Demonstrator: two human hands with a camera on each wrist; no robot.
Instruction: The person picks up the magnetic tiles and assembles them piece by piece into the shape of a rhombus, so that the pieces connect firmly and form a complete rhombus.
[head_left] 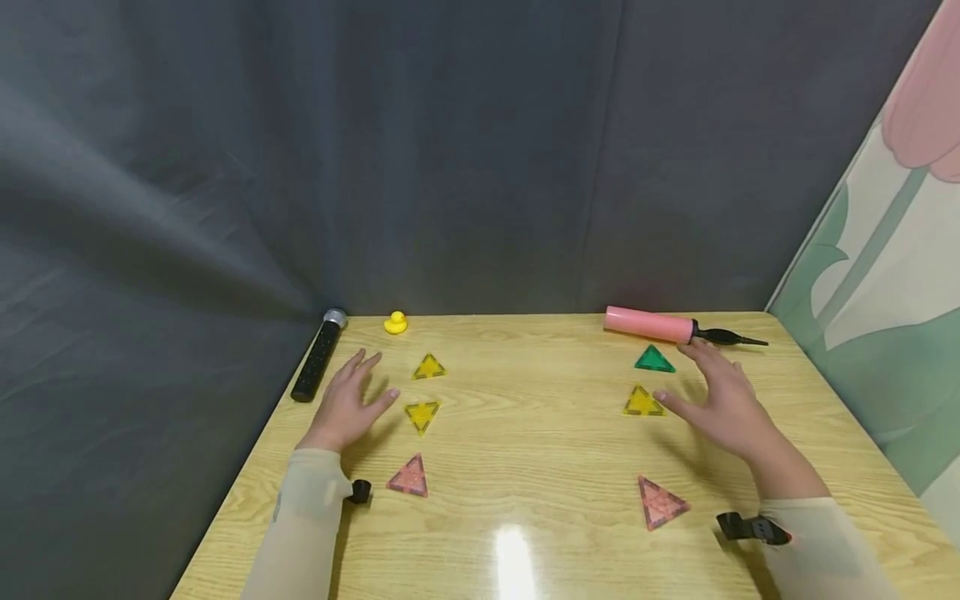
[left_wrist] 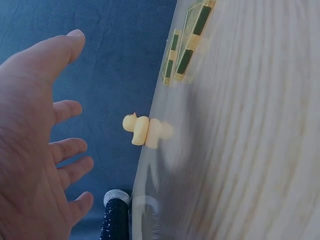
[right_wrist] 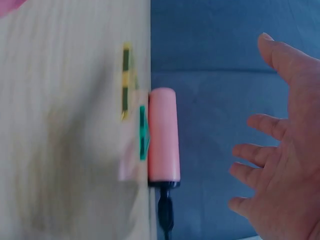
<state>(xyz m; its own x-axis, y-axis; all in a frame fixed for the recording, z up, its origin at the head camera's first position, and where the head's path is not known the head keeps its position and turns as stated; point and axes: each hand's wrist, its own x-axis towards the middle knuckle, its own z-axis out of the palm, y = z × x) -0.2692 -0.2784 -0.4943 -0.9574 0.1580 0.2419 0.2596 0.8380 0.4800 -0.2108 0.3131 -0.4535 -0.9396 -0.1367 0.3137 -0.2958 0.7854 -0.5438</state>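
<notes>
Over the left side of the table hangs my left hand (head_left: 351,403), fingers spread and holding nothing. To its right lie two yellow triangle tiles, a farther one (head_left: 429,367) and a nearer one (head_left: 422,415); a pink triangle tile (head_left: 409,477) lies closer to the front. On the other side my right hand (head_left: 720,402) hovers with its fingers apart, also holding nothing. Left of it are a green triangle tile (head_left: 655,359) and a yellow triangle tile (head_left: 642,402). Another pink triangle tile (head_left: 662,503) rests toward the front right.
At the left edge lies a black microphone (head_left: 318,358) with a silver head. A yellow rubber duck (head_left: 396,322) sits at the back edge. A pink hand pump (head_left: 651,324) with a black nozzle lies back right. Dark curtain (head_left: 465,158) hangs behind the wooden table (head_left: 525,433).
</notes>
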